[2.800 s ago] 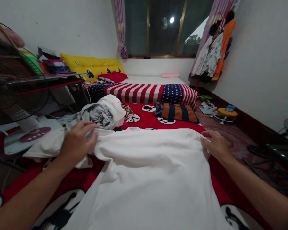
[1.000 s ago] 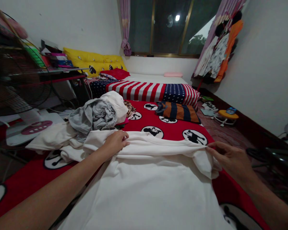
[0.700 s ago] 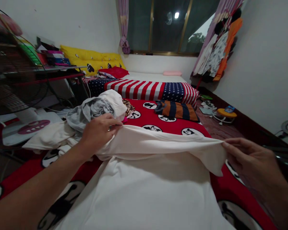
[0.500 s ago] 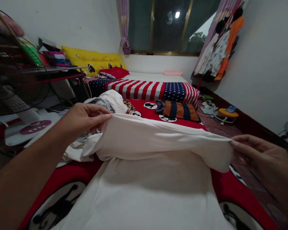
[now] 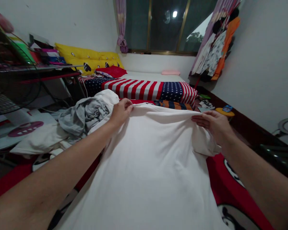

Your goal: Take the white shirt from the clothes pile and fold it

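A white garment [image 5: 148, 159] lies spread over the red blanket with black cartoon figures [image 5: 230, 182]. My left hand [image 5: 120, 112] is closed on its far left corner. My right hand [image 5: 213, 124] pinches its far right corner, where a loose fold hangs down. Both hands hold the far edge stretched out between them, away from me. Just left of my left hand lies a heap of grey and white clothes [image 5: 86, 115].
Beyond the garment is a flag-patterned blanket [image 5: 146, 89], a striped orange and navy cloth [image 5: 175, 104], yellow pillows [image 5: 86, 60] and a red pillow [image 5: 110, 71]. A fan [image 5: 7, 95] stands at the left. Clothes [image 5: 216, 51] hang by the window. Small items litter the floor at the right.
Both hands lifted the garment's far edge up toward me, then carried it forward and down, so the cloth now lies stretched out further across the blanket.
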Tool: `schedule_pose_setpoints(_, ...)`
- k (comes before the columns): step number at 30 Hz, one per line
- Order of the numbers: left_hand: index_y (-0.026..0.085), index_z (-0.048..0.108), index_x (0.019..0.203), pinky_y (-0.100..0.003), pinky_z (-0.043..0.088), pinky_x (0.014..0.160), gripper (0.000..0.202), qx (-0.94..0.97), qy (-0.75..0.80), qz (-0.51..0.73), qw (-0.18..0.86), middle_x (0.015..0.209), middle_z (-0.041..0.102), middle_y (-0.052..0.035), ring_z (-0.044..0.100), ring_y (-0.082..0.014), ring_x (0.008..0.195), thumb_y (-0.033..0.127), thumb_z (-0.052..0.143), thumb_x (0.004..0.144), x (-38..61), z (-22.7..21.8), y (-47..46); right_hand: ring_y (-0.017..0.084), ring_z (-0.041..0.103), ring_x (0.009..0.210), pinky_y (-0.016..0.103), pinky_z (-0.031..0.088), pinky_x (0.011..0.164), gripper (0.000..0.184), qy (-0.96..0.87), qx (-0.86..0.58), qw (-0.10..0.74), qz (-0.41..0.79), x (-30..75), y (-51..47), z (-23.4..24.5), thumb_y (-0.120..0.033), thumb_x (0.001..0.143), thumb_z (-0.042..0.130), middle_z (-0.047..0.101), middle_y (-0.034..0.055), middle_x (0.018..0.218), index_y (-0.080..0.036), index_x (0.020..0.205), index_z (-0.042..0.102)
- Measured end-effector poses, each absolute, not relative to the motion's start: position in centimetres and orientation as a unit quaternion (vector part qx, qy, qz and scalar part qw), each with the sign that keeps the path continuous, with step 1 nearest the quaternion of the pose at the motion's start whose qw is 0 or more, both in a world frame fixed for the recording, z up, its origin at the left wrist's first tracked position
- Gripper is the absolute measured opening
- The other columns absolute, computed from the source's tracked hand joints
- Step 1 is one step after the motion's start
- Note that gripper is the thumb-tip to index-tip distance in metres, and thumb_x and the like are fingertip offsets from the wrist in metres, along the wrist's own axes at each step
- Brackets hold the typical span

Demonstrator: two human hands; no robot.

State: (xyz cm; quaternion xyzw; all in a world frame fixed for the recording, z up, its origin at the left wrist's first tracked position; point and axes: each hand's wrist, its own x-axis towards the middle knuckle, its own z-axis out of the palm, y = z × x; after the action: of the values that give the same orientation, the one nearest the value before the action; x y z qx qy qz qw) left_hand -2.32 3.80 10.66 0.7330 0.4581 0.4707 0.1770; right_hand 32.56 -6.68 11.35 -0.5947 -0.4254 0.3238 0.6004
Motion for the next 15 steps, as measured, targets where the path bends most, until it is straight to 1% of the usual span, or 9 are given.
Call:
schedule_pose_setpoints(2, 0.011, 0.054, 0.118, -0.043, 0.042, 0.104, 0.037, 0.797, 0.454, 0.379, 0.122, 0.125, 0.061, -0.0169, 0.057, -0.0255, 0.119, 0.021, 0.052, 0.082, -1.8, 7.8, 5.1, 0.022, 0.062, 0.112, 0.034, 0.053, 0.088, 0.043, -0.470, -0.596, 0.587, 0.282, 32.5, -5.3, 8.8, -0.025, 0.071, 0.067, 0.061, 0.0131, 0.126, -0.021, 0.111, 0.051)
schedule_pose_setpoints(4, 0.009, 0.041, 0.136, -0.048, 0.029, 0.113, 0.061, 0.850, 0.436, 0.281, 0.086, 0.148, 0.039, -0.0206, 0.033, -0.0306, 0.139, 0.023, 0.057, 0.079, -2.0, 5.6, 5.0, 0.026, 0.044, 0.132, 0.042, 0.045, 0.101, 0.065, -0.543, -0.605, 0.541, 0.216, 32.5, -5.3, 6.4, -0.030, 0.070, 0.068, 0.042, 0.0137, 0.147, -0.024, 0.130, 0.041)
schedule_pose_setpoints(5, 0.010, 0.035, 0.142, -0.050, 0.024, 0.115, 0.070, 0.868, 0.428, 0.243, 0.073, 0.154, 0.027, -0.0210, 0.022, -0.0319, 0.144, 0.025, 0.059, 0.079, -2.3, 4.8, 4.5, 0.027, 0.038, 0.136, 0.045, 0.041, 0.104, 0.071, -0.582, -0.613, 0.504, 0.178, 32.6, -5.9, 5.4, -0.033, 0.072, 0.067, 0.035, 0.0135, 0.151, -0.024, 0.135, 0.037)
schedule_pose_setpoints(6, 0.010, 0.030, 0.145, -0.051, 0.022, 0.115, 0.074, 0.879, 0.422, 0.214, 0.063, 0.157, 0.019, -0.0209, 0.015, -0.0324, 0.145, 0.026, 0.059, 0.079, -2.7, 4.3, 3.8, 0.029, 0.035, 0.138, 0.048, 0.038, 0.107, 0.072, -0.617, -0.623, 0.462, 0.136, 32.7, -6.8, 4.5, -0.035, 0.074, 0.065, 0.034, 0.0139, 0.152, -0.023, 0.138, 0.036)
schedule_pose_setpoints(7, 0.011, 0.027, 0.147, -0.051, 0.022, 0.115, 0.075, 0.886, 0.416, 0.199, 0.055, 0.157, 0.016, -0.0205, 0.013, -0.0321, 0.146, 0.027, 0.058, 0.081, -3.3, 4.0, 2.7, 0.030, 0.036, 0.137, 0.049, 0.036, 0.108, 0.070, -0.645, -0.631, 0.422, 0.094, 32.8, -8.0, 3.9, -0.037, 0.077, 0.063, 0.036, 0.0147, 0.150, -0.022, 0.139, 0.036)
schedule_pose_setpoints(9, 0.013, 0.031, 0.146, -0.047, 0.025, 0.115, 0.067, 0.894, 0.401, 0.194, 0.042, 0.157, 0.019, -0.0182, 0.018, -0.0299, 0.145, 0.028, 0.055, 0.085, -4.7, 3.8, 0.0, 0.030, 0.041, 0.134, 0.050, 0.035, 0.109, 0.060, -0.681, -0.636, 0.362, 0.018, 33.2, -10.8, 3.2, -0.037, 0.082, 0.057, 0.044, 0.0154, 0.145, -0.019, 0.137, 0.041)
schedule_pose_setpoints(11, 0.017, 0.039, 0.142, -0.043, 0.029, 0.114, 0.055, 0.903, 0.377, 0.201, 0.038, 0.155, 0.028, -0.0149, 0.028, -0.0269, 0.142, 0.032, 0.050, 0.090, -6.4, 4.1, -3.1, 0.030, 0.047, 0.129, 0.049, 0.037, 0.108, 0.051, -0.701, -0.627, 0.339, -0.029, 33.8, -13.9, 3.1, -0.036, 0.085, 0.053, 0.051, 0.0152, 0.138, -0.019, 0.133, 0.047)
schedule_pose_setpoints(13, 0.020, 0.046, 0.137, -0.039, 0.034, 0.111, 0.046, 0.910, 0.360, 0.200, 0.042, 0.149, 0.038, -0.0115, 0.039, -0.0239, 0.135, 0.033, 0.046, 0.093, -8.4, 4.2, -6.2, 0.029, 0.053, 0.122, 0.047, 0.041, 0.105, 0.043, -0.710, -0.621, 0.329, -0.049, 34.4, -16.6, 3.2, -0.035, 0.087, 0.051, 0.057, 0.0140, 0.130, -0.019, 0.126, 0.053)
schedule_pose_setpoints(15, 0.023, 0.053, 0.130, -0.035, 0.042, 0.104, 0.039, 0.901, 0.377, 0.212, 0.033, 0.137, 0.051, -0.0090, 0.050, -0.0220, 0.125, 0.034, 0.044, 0.094, -10.7, 4.2, -8.8, 0.028, 0.059, 0.113, 0.045, 0.045, 0.101, 0.034, -0.719, -0.616, 0.318, -0.046, 34.6, -19.1, 3.4, -0.036, 0.086, 0.052, 0.063, 0.0125, 0.120, -0.019, 0.115, 0.060)
